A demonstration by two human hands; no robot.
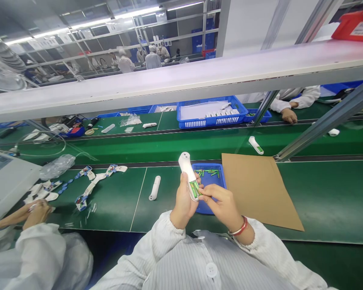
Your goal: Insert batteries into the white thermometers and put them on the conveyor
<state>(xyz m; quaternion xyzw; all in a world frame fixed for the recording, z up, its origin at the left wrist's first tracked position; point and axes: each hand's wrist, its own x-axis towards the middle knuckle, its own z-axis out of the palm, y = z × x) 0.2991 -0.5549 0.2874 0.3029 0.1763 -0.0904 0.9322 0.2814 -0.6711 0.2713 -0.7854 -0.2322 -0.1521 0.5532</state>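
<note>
My left hand (182, 201) is wrapped round a white handheld infrared thermometer (186, 164), tilted with its head pointing away from me. Its battery compartment is uncovered, and green batteries (194, 188) show inside. At the compartment's right edge, the thumb and fingers of my right hand (222, 201) pinch a green battery, partly hidden by the fingertips. Beneath my hands lies a shallow blue tray (221, 182) with several loose green batteries (211, 172) at its far end. A second white thermometer (155, 188) rests on the green bench to the left.
Right of the tray lies a cardboard sheet (257, 189). Beyond, a green conveyor (139, 146) carries another opened thermometer (255, 145). A blue basket (211, 121) stands across it. At left, a co-worker's hands (38, 212) are near circuit-board parts (84, 197). A shelf (169, 86) crosses overhead.
</note>
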